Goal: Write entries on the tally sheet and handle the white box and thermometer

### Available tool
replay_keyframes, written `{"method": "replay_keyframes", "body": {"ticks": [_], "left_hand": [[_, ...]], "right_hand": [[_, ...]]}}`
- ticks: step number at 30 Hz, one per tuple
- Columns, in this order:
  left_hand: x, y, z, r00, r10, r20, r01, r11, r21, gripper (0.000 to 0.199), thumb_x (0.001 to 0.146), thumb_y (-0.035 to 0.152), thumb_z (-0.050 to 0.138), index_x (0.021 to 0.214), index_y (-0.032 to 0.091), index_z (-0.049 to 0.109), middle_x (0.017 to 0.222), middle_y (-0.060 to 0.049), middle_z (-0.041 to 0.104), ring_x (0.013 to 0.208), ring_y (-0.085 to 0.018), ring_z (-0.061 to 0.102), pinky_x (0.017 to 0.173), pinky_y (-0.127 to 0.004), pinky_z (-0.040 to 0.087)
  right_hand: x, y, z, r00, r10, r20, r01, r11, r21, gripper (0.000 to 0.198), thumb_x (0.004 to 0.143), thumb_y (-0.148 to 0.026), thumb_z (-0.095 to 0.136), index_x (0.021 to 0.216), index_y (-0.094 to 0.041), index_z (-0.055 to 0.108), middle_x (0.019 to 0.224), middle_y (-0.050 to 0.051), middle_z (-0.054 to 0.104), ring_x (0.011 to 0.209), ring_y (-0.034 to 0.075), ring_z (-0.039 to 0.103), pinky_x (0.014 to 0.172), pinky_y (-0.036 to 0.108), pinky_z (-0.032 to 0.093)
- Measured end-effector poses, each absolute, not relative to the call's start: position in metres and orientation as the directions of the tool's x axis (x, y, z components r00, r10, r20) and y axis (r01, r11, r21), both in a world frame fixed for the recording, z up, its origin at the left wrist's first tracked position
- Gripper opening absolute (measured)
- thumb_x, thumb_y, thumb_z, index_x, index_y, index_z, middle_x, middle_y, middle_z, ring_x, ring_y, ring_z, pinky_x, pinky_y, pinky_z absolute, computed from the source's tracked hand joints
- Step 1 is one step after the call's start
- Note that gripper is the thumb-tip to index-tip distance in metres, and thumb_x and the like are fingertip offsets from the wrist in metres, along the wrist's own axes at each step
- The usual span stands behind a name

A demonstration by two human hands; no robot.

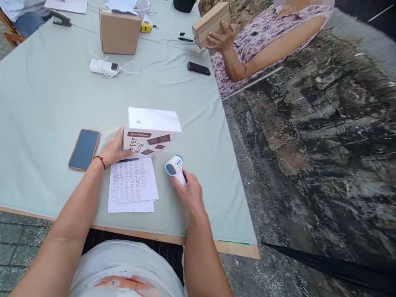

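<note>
My left hand (115,149) grips the left side of a white cardboard box (154,120) printed with brown bars and lettering. Its fingers wrap round the edge, partly hidden behind the box. In my right hand (189,190) is a white and blue infrared thermometer (175,168), held by its handle, with the small screen facing me. Printed sheets of paper (134,181) lie on the table just in front of the box. A dark pen (128,159) rests across their top edge, close under my left hand. Left of that hand lies a phone (84,149) in a brown case.
A pale green cloth covers the table (46,123). Farther back are a brown carton (120,33), a white device with a cable (103,67), a yellow tape measure (146,27), a stapler (61,18) and a black phone (199,68). Across at right, a person's hand (222,37) holds another carton (210,22).
</note>
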State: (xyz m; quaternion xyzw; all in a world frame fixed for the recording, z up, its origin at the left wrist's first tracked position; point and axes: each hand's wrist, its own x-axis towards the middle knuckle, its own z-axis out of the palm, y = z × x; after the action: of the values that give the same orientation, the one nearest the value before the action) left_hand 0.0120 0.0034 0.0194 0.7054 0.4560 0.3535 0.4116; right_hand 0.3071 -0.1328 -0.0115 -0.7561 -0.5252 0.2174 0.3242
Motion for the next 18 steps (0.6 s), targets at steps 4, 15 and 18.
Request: {"method": "replay_keyframes", "body": {"ticks": [4, 15, 18], "left_hand": [[0.02, -0.003, 0.019, 0.325, 0.933, 0.156, 0.237, -0.239, 0.942, 0.075, 0.081, 0.048, 0.075, 0.143, 0.019, 0.045, 0.137, -0.014, 0.061, 0.124, -0.034, 0.059, 0.105, -0.052, 0.049], [0.014, -0.009, 0.006, 0.249, 0.935, 0.251, 0.44, -0.34, 0.831, 0.066, 0.099, 0.063, 0.044, 0.144, 0.015, 0.047, 0.129, -0.017, 0.063, 0.115, -0.033, 0.057, 0.101, -0.05, 0.046], [0.014, -0.008, 0.003, 0.272, 0.925, 0.264, 0.414, -0.36, 0.836, 0.065, 0.1, 0.061, 0.044, 0.147, 0.016, 0.045, 0.128, -0.016, 0.064, 0.114, -0.032, 0.059, 0.1, -0.048, 0.047]], "right_hand": [[0.273, -0.127, 0.012, 0.291, 0.956, 0.036, 0.209, -0.027, -0.977, 0.034, 0.08, -0.053, 0.066, 0.092, -0.021, 0.065, 0.081, 0.002, 0.065, 0.072, 0.018, 0.057, 0.065, 0.032, 0.047], [0.205, -0.062, 0.042, 0.206, 0.979, -0.006, -0.193, 0.034, -0.981, 0.03, 0.078, -0.05, 0.069, 0.082, -0.021, 0.061, 0.07, -0.002, 0.057, 0.065, 0.014, 0.048, 0.062, 0.028, 0.04], [0.204, -0.06, 0.042, 0.188, 0.981, -0.037, -0.217, 0.005, -0.976, 0.032, 0.079, -0.052, 0.069, 0.082, -0.021, 0.062, 0.07, -0.002, 0.058, 0.066, 0.013, 0.048, 0.063, 0.028, 0.041]]}}
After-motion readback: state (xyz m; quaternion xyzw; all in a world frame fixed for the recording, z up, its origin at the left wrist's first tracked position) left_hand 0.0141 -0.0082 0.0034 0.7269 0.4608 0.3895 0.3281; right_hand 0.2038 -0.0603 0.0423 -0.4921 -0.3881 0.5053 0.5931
